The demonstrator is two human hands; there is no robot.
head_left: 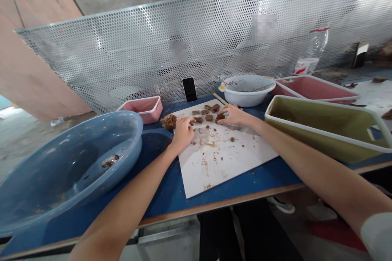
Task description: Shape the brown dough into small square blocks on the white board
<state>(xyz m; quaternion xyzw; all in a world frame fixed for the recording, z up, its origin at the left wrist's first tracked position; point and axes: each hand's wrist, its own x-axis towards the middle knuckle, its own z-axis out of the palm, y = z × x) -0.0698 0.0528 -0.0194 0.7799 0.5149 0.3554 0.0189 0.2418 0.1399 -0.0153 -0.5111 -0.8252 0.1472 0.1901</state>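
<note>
Several brown, clay-like lumps (208,118) lie in loose rows across the far part of a white board (211,167), with crumbs and brown smears nearer to me. My left hand (183,132) rests at the board's left edge, its fingers curled at a small brown piece whose shape they partly hide. Just left of it sits a rough, fibrous brown clump (168,121). On the other side, my right hand (234,115) has its thumb and fingers around a dark brown lump (219,117) on the board.
A large blue basin (134,147) holding a wet brown clump stands left. Behind are a small pink bin (157,108), a phone (189,89), a pale basin (248,98) and a stick (219,98). Green (312,134) and pink (324,100) bins and a bottle (310,55) stand right.
</note>
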